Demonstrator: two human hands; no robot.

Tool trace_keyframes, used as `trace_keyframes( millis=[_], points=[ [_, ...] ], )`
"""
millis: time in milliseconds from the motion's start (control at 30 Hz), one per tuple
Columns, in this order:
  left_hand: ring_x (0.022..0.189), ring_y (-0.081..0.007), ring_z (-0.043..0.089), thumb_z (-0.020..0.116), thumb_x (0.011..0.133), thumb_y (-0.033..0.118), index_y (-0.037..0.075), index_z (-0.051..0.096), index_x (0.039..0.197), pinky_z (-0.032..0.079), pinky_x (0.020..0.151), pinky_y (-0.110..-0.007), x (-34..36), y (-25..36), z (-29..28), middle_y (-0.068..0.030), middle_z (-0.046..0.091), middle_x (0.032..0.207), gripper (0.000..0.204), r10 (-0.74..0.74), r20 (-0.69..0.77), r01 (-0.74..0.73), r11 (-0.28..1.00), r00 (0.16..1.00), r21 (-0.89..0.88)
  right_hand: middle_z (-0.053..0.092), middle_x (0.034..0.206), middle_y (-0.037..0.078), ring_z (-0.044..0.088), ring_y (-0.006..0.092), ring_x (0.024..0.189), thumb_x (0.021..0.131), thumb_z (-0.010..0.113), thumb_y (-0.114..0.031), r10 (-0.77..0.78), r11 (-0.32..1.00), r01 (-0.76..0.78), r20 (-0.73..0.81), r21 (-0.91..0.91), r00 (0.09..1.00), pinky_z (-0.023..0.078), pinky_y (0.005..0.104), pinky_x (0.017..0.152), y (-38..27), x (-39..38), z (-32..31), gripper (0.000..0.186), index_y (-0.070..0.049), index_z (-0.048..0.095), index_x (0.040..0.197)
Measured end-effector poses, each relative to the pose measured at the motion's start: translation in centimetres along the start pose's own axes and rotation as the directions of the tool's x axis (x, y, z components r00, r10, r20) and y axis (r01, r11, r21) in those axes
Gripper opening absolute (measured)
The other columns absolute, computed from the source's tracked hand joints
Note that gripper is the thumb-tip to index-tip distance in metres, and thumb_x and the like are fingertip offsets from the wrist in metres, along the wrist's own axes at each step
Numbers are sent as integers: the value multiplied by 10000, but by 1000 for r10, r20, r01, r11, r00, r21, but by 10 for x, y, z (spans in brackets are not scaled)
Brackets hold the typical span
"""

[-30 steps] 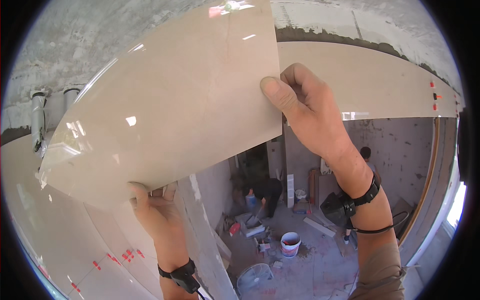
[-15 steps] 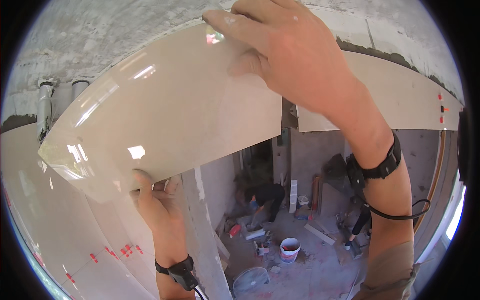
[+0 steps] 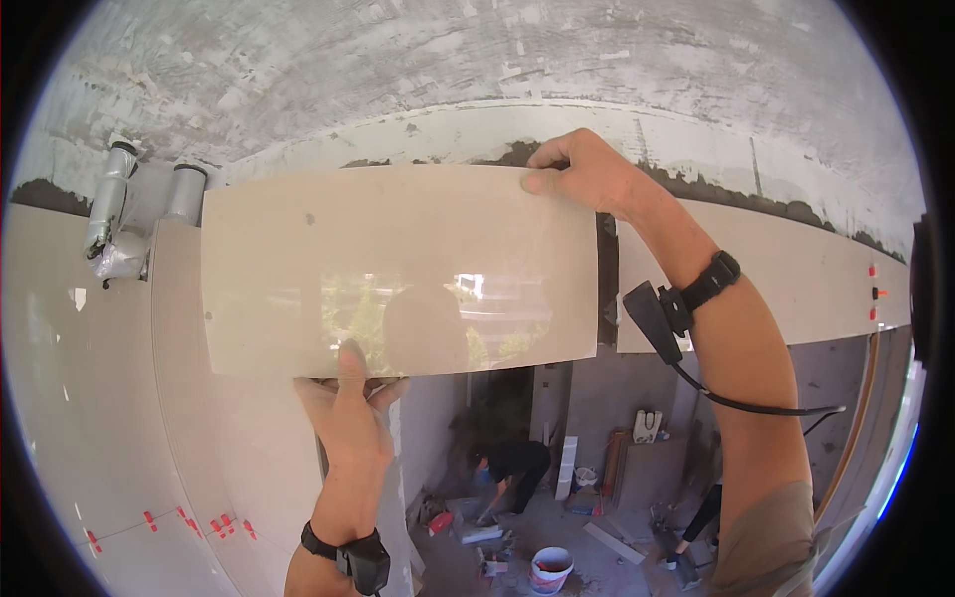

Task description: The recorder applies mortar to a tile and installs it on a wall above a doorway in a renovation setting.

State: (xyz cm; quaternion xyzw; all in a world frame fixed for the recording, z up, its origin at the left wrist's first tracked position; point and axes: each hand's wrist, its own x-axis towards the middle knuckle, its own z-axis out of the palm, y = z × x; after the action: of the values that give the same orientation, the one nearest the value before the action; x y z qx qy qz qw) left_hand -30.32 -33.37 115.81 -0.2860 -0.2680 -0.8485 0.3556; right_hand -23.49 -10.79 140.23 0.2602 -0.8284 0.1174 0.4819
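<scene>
Under the grey ceiling (image 3: pixel 448 60), the beige tile (image 3: pixel 398 234) is held upright, a dark gap (image 3: pixel 607 289) parting it from the fitted tile (image 3: pixel 766 269) at right, which the right forearm (image 3: pixel 746 358) partly hides. The left hand (image 3: pixel 353 428) closes on the beige tile's bottom edge, thumb in front, fingers beneath; the right hand (image 3: pixel 585 177) pinches the top edge near its right corner. Silver pipes (image 3: pixel 106 204) stand just left. Beyond, a person (image 3: pixel 519 461) stoops, a bucket (image 3: pixel 550 574) nearer; red clips (image 3: pixel 227 523) sit at lower left.

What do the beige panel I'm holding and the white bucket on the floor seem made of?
Beige rectangular panel: glossy, likely glazed ceramic or polished stone, given its clear reflections. Round white bucket: probably smooth plastic, judging by its tapered shape.
</scene>
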Motion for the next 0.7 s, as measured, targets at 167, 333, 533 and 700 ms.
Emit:
trace_keyframes(
  millis=[167,333,533,700],
  points=[
    [839,-241,680,639,970,271,8,363,1243,618,632,-378,12,-15,6,-142,584,1130,469,-14,46,15,1000,999,-10,700,957,151,648,219,888,825,742,-201,57,995,-49,81,-90,995,514,343,802,19,10,-4,361,66,688,1061],
    [812,-234,680,620,979,232,11,364,1250,610,611,-359,19,-26,15,-137,593,1094,434,-14,88,17,999,996,-34,692,973,146,637,220,895,832,743,-217,108,990,-97,112,-98,988,511,349,794,38,17,-9,374,63,680,1073],
    [766,-221,679,620,975,206,4,375,1258,601,574,-332,30,-27,20,-146,610,1071,425,-56,152,65,996,987,-56,681,978,142,613,216,906,835,746,-223,160,982,-150,82,-116,984,496,349,805,42,23,-12,369,60,683,1063],
    [798,-208,687,637,964,219,33,352,1273,609,597,-318,35,-34,18,-142,619,1099,460,-97,142,104,994,985,-45,681,971,147,613,218,899,822,743,-238,139,981,-124,98,-146,985,494,341,800,44,24,-14,385,69,684,1047]
  ],
)
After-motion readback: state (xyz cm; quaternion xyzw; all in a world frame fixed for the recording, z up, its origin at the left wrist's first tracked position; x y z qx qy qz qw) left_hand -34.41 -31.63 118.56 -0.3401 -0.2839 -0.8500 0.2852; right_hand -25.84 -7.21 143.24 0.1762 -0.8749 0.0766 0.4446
